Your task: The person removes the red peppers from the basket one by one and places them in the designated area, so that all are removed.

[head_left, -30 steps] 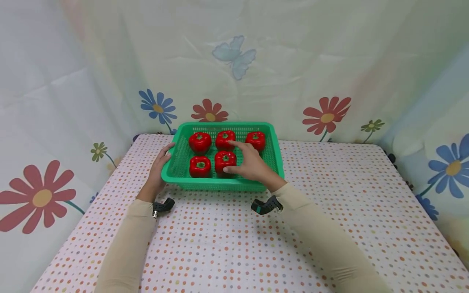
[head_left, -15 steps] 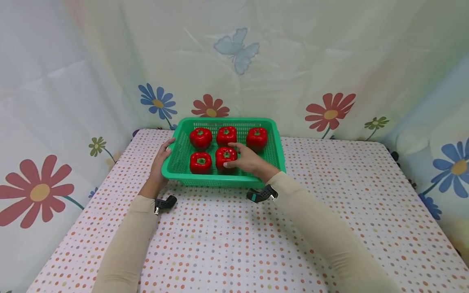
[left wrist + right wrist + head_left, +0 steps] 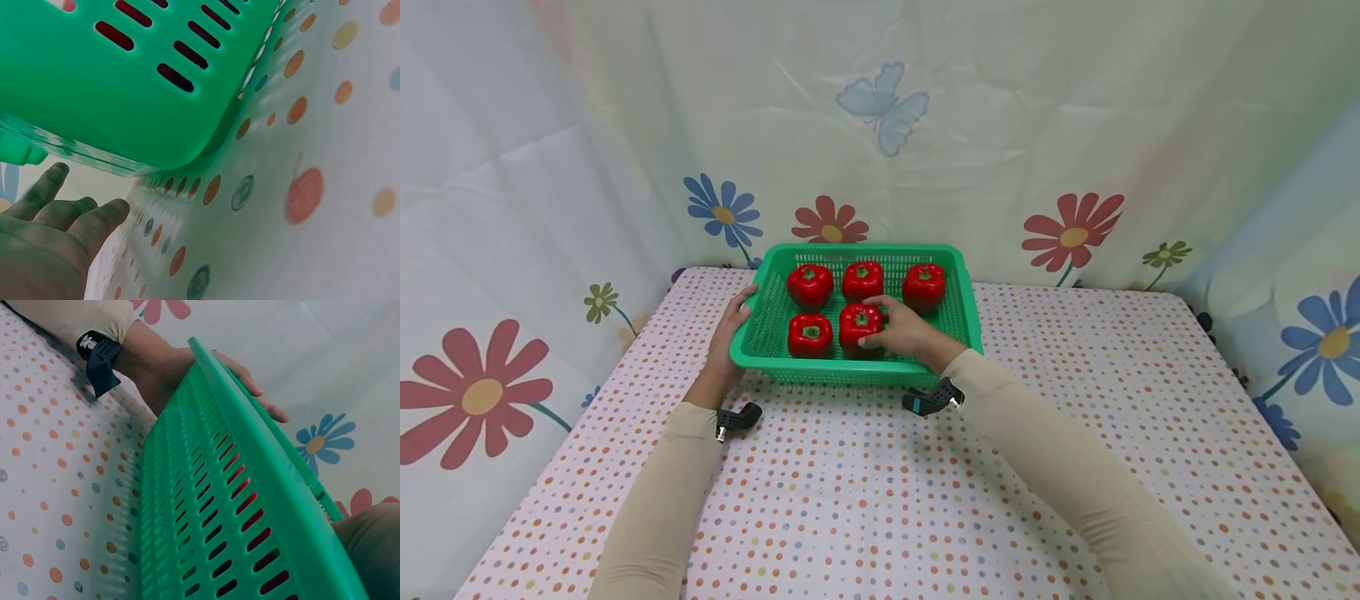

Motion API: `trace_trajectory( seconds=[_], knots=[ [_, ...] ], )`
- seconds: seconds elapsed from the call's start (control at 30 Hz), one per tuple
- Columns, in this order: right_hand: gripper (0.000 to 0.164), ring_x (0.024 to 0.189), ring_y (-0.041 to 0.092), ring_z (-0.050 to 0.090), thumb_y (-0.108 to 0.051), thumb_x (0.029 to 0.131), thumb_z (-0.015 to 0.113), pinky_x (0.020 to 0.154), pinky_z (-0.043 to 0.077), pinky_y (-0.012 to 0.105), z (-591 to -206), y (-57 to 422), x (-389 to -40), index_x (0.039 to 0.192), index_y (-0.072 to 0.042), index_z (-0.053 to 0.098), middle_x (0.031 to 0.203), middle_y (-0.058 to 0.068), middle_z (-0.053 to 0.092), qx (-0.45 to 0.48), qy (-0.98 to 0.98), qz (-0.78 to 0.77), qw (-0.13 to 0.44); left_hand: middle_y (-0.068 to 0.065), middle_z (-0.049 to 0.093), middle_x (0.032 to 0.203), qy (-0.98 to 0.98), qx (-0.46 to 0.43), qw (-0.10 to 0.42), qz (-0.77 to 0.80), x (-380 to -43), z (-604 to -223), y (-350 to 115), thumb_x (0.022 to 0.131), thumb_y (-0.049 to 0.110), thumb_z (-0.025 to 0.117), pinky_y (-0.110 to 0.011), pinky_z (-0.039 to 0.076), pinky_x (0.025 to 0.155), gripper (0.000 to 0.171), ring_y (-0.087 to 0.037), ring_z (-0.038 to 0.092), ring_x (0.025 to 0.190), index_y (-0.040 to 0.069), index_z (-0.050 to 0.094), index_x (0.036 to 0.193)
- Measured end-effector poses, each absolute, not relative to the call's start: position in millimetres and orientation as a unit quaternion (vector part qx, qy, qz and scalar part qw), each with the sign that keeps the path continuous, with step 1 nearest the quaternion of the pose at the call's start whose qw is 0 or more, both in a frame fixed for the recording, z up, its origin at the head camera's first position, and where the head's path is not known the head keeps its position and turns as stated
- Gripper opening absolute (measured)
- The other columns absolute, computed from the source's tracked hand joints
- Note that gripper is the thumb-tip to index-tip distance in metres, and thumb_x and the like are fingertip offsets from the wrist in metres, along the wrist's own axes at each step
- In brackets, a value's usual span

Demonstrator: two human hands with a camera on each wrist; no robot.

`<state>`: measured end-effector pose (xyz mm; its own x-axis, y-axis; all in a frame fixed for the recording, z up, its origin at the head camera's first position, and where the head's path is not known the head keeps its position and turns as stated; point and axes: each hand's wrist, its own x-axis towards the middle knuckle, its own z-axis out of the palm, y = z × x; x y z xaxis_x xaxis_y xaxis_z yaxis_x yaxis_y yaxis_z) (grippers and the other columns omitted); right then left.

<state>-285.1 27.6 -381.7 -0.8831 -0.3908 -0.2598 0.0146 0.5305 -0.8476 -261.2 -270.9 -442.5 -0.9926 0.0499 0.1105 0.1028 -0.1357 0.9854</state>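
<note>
A green slotted plastic basket (image 3: 850,371) holds several red bell peppers, set stem-up in two rows. My right hand (image 3: 912,333) reaches over the basket's front right side and grips the front middle bell pepper (image 3: 853,325), thumb on its near side and fingers on its far side. To its left in the front row sits another bell pepper (image 3: 809,337). At the basket's left end, my left hand (image 3: 722,346) lies along the outside with fairly straight fingers at the rim. In the left wrist view these fingers (image 3: 94,225) extend beside the basket wall.
The back row has a left bell pepper (image 3: 810,288), a middle one (image 3: 862,282) and a right one (image 3: 924,288). A dotted cloth covers the table (image 3: 820,500). A flower-printed curtain (image 3: 970,125) hangs behind and at both sides.
My right hand has moved lower and its fingers have closed around the front middle bell pepper. The left hand stays at the basket's left end. The head view has shifted slightly.
</note>
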Motion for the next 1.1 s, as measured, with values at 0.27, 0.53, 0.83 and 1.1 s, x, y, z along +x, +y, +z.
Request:
trace_trajectory(
  seconds=[0.27,0.53,0.83,1.1],
  knots=[
    [0.069,0.108,0.027,0.057,-0.012,0.085,0.077,0.070,0.057,0.029,-382.4,23.4,-285.7,0.143,-0.016,0.042,0.140,0.015,0.047,-0.118,0.853,-0.468,0.199,-0.006,0.019,0.163,-0.660,-0.053,0.014,-0.750,-253.0,-432.4,-272.5,0.105,0.027,0.030,-0.058,0.028,0.116,0.048,-0.036,0.027,0.147,0.028,0.027,0.153],
    [0.071,0.112,0.030,0.058,-0.014,0.082,0.080,0.073,0.059,0.032,-378.1,21.9,-283.0,0.142,-0.017,0.043,0.140,0.014,0.047,-0.103,0.853,-0.481,0.173,-0.008,0.018,0.163,-0.659,-0.059,0.018,-0.750,-251.2,-430.2,-273.9,0.106,0.026,0.029,-0.058,0.026,0.117,0.048,-0.036,0.026,0.147,0.025,0.026,0.154],
    [0.071,0.122,0.030,0.050,-0.019,0.082,0.081,0.082,0.059,0.037,-374.9,39.4,-281.1,0.143,-0.020,0.044,0.136,0.013,0.048,-0.102,0.850,-0.502,0.123,-0.008,0.019,0.162,-0.666,-0.068,0.020,-0.742,-261.2,-446.3,-271.1,0.106,0.032,0.029,-0.059,0.027,0.116,0.050,-0.037,0.027,0.147,0.026,0.023,0.155],
    [0.071,0.128,0.034,0.045,-0.013,0.085,0.076,0.082,0.059,0.040,-352.1,70.1,-278.7,0.147,-0.016,0.040,0.141,0.016,0.044,-0.122,0.815,-0.556,0.111,-0.008,0.020,0.162,-0.664,-0.063,0.019,-0.744,-262.3,-446.7,-271.4,0.106,0.030,0.028,-0.060,0.028,0.116,0.048,-0.037,0.027,0.146,0.028,0.025,0.154]
  ],
)
